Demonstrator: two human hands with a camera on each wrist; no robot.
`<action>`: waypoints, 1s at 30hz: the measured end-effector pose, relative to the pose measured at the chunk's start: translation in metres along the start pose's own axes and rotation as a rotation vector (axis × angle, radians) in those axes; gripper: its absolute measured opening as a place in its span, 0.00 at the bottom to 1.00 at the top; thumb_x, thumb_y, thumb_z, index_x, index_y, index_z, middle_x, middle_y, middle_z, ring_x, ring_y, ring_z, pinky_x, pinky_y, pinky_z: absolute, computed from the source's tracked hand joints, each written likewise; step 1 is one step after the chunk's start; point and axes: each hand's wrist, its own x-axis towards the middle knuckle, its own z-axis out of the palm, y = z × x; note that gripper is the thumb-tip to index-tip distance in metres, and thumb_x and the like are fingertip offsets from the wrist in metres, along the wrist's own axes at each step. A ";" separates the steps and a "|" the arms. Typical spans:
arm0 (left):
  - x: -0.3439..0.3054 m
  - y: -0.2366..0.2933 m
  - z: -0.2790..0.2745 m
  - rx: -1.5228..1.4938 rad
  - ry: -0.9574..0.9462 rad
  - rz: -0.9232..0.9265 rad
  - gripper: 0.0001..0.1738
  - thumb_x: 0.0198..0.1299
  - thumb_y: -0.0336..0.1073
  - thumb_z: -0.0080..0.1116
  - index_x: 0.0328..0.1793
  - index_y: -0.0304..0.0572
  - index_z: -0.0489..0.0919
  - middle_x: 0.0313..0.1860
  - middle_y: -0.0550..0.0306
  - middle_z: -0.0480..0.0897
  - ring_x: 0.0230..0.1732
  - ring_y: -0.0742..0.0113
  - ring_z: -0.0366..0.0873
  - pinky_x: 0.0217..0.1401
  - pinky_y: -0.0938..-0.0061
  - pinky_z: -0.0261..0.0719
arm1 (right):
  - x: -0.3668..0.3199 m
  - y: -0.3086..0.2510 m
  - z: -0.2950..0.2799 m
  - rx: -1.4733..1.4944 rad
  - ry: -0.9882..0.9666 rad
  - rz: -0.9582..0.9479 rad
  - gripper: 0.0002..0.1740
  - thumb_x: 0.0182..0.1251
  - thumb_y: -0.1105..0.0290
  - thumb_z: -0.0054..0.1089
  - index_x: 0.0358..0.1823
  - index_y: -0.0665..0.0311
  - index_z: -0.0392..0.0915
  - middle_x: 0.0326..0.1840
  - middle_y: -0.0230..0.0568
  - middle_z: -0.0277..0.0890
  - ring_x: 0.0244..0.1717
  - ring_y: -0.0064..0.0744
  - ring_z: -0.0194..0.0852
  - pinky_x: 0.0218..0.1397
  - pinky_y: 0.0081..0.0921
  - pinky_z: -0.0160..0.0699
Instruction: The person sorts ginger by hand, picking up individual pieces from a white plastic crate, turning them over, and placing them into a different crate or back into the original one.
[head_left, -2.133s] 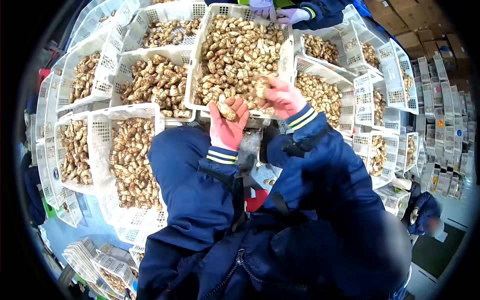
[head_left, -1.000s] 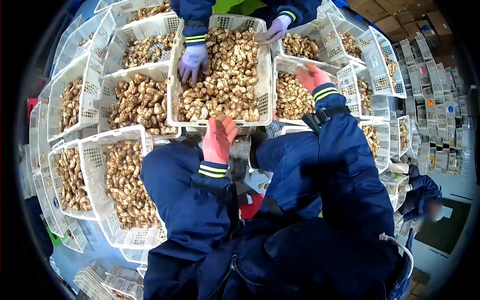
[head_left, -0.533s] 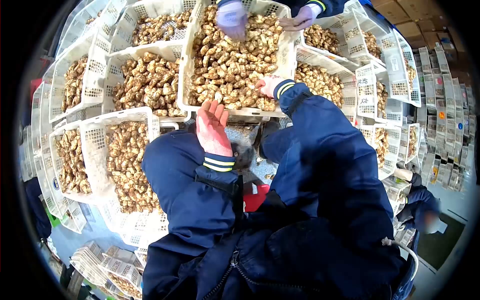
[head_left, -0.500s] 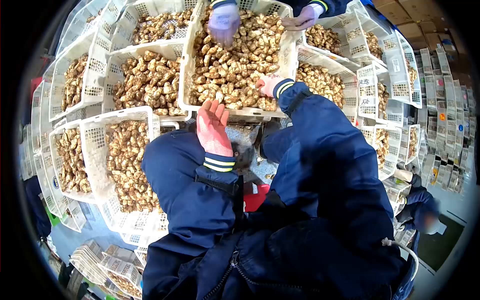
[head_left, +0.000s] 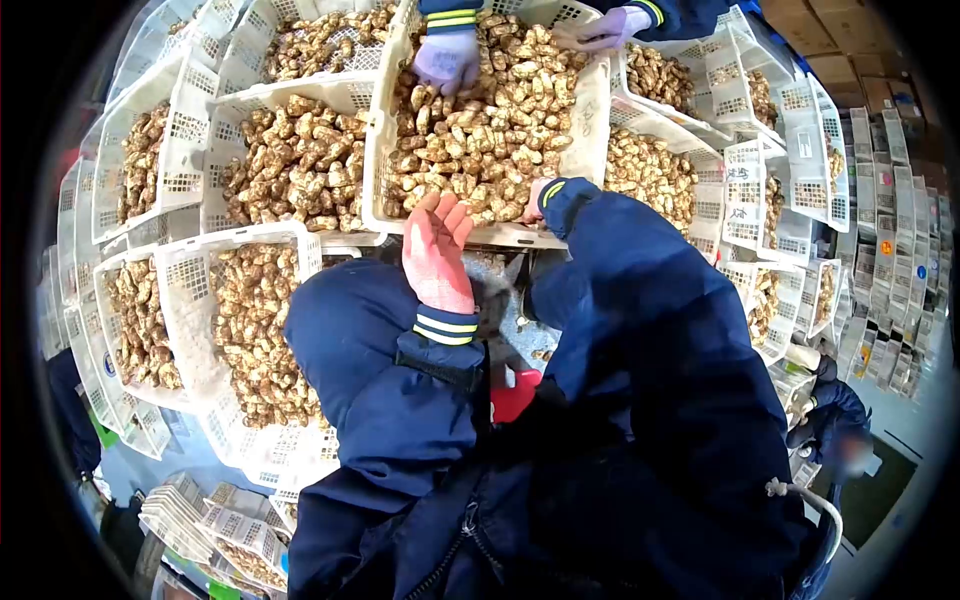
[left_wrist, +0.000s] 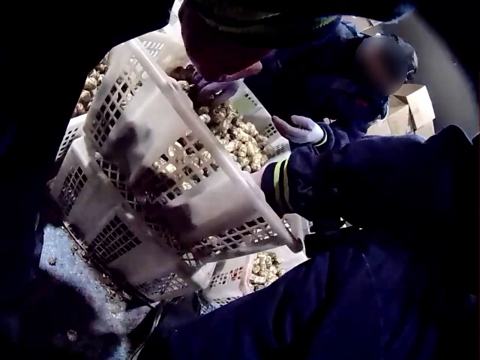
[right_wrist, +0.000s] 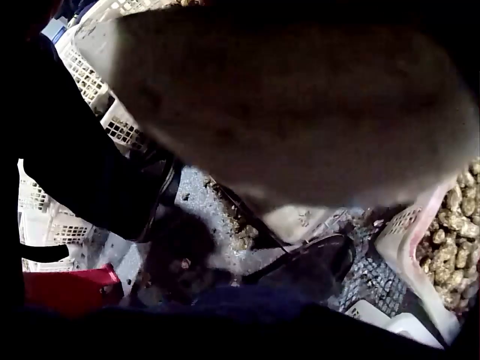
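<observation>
A white perforated crate point(head_left: 588, 135) full of knobbly brown-and-cream produce point(head_left: 490, 150) stands in front of me. My left hand point(head_left: 438, 250), in a pink glove, is palm up at the crate's near rim, its fingers extended and nothing in them. My right hand point(head_left: 535, 203) is at the crate's near right corner, low against the produce. The sleeve hides most of it, so I cannot tell what its fingers hold. In the left wrist view the crate's perforated side point(left_wrist: 187, 150) shows beneath my left hand point(left_wrist: 217, 52).
Opposite, another person's lavender-gloved hands reach in: one hand point(head_left: 447, 60) touches the produce, the other hand point(head_left: 605, 28) is at the far right. Filled crates stand left point(head_left: 215, 140) and right point(head_left: 710, 190). A shoe point(right_wrist: 307, 266) shows on the floor.
Both my hands held a piece earlier; my left is now without one. My right went over the right-hand crate, then back to the middle one. The other person's hand reached into the produce.
</observation>
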 end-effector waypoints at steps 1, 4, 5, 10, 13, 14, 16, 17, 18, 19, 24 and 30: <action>0.001 0.001 -0.001 0.003 0.004 0.005 0.24 0.62 0.46 0.45 0.55 0.32 0.67 0.48 0.47 0.73 0.44 0.61 0.73 0.48 0.68 0.72 | 0.001 0.000 -0.002 0.015 -0.002 -0.004 0.27 0.46 0.55 0.57 0.43 0.69 0.76 0.46 0.52 0.75 0.48 0.43 0.73 0.51 0.34 0.71; 0.004 -0.002 -0.002 -0.010 0.048 0.001 0.24 0.61 0.46 0.47 0.55 0.31 0.67 0.47 0.48 0.74 0.44 0.62 0.73 0.47 0.70 0.72 | 0.003 0.000 0.000 0.025 0.015 0.024 0.28 0.45 0.54 0.57 0.43 0.70 0.77 0.46 0.52 0.74 0.49 0.43 0.73 0.51 0.34 0.71; 0.004 -0.003 -0.001 0.008 0.036 0.007 0.24 0.61 0.46 0.45 0.54 0.33 0.68 0.46 0.48 0.74 0.44 0.63 0.73 0.47 0.69 0.72 | 0.006 0.001 -0.001 0.000 0.045 0.044 0.29 0.44 0.53 0.58 0.42 0.70 0.77 0.45 0.52 0.75 0.48 0.43 0.74 0.50 0.33 0.72; 0.004 -0.018 -0.007 0.091 0.018 -0.289 0.19 0.60 0.43 0.51 0.55 0.47 0.67 0.49 0.59 0.73 0.46 0.64 0.72 0.48 0.61 0.71 | -0.017 0.001 -0.034 0.169 0.159 0.046 0.23 0.52 0.54 0.54 0.42 0.66 0.76 0.27 0.44 0.78 0.22 0.36 0.76 0.31 0.31 0.75; -0.001 -0.016 -0.005 0.033 -0.081 -0.331 0.20 0.60 0.41 0.50 0.56 0.43 0.66 0.49 0.54 0.73 0.46 0.62 0.73 0.48 0.63 0.72 | -0.074 -0.020 -0.065 0.646 -0.097 -0.344 0.24 0.52 0.50 0.55 0.38 0.64 0.78 0.26 0.45 0.77 0.24 0.33 0.75 0.28 0.28 0.73; 0.003 -0.018 -0.010 0.032 -0.078 -0.326 0.20 0.60 0.41 0.50 0.56 0.43 0.66 0.49 0.54 0.73 0.46 0.62 0.73 0.48 0.63 0.72 | -0.077 -0.025 -0.069 0.750 -0.135 -0.328 0.22 0.55 0.50 0.54 0.38 0.62 0.78 0.24 0.42 0.77 0.19 0.29 0.73 0.23 0.26 0.71; 0.007 -0.012 -0.012 0.069 -0.122 -0.300 0.18 0.61 0.39 0.48 0.54 0.37 0.67 0.46 0.50 0.75 0.41 0.62 0.75 0.43 0.68 0.76 | -0.062 -0.036 -0.081 0.520 0.050 -0.175 0.19 0.60 0.55 0.46 0.45 0.57 0.77 0.30 0.39 0.78 0.29 0.28 0.76 0.34 0.25 0.74; 0.004 -0.008 -0.009 0.039 -0.117 -0.281 0.18 0.61 0.39 0.49 0.52 0.34 0.68 0.42 0.50 0.76 0.37 0.63 0.76 0.36 0.72 0.77 | -0.041 -0.037 -0.076 0.307 0.190 -0.183 0.19 0.59 0.53 0.47 0.44 0.57 0.78 0.32 0.40 0.78 0.34 0.33 0.76 0.38 0.28 0.73; 0.002 -0.006 -0.008 0.041 -0.111 -0.276 0.18 0.61 0.39 0.49 0.52 0.34 0.68 0.42 0.50 0.76 0.37 0.63 0.76 0.36 0.72 0.77 | -0.017 -0.038 -0.070 0.095 0.327 -0.191 0.20 0.58 0.51 0.47 0.42 0.56 0.79 0.34 0.42 0.79 0.39 0.38 0.77 0.43 0.31 0.73; 0.002 -0.004 -0.009 0.021 -0.095 -0.286 0.18 0.61 0.39 0.49 0.52 0.34 0.68 0.41 0.50 0.76 0.36 0.63 0.76 0.36 0.73 0.76 | -0.017 -0.048 -0.071 0.122 0.295 -0.110 0.22 0.56 0.47 0.48 0.39 0.55 0.80 0.40 0.44 0.78 0.45 0.44 0.74 0.50 0.35 0.69; 0.006 -0.008 -0.016 -0.173 -0.130 -0.154 0.17 0.61 0.38 0.48 0.52 0.34 0.68 0.39 0.50 0.77 0.32 0.65 0.75 0.31 0.75 0.76 | 0.032 -0.066 -0.041 -0.015 0.383 -0.180 0.30 0.55 0.51 0.49 0.50 0.70 0.69 0.50 0.55 0.71 0.51 0.45 0.70 0.56 0.34 0.66; 0.002 -0.002 -0.007 -0.142 0.004 -0.224 0.13 0.59 0.41 0.53 0.48 0.47 0.70 0.40 0.58 0.75 0.41 0.65 0.73 0.42 0.69 0.75 | 0.016 -0.045 -0.055 0.163 0.400 -0.115 0.21 0.53 0.61 0.47 0.46 0.65 0.73 0.43 0.53 0.74 0.46 0.42 0.74 0.51 0.32 0.70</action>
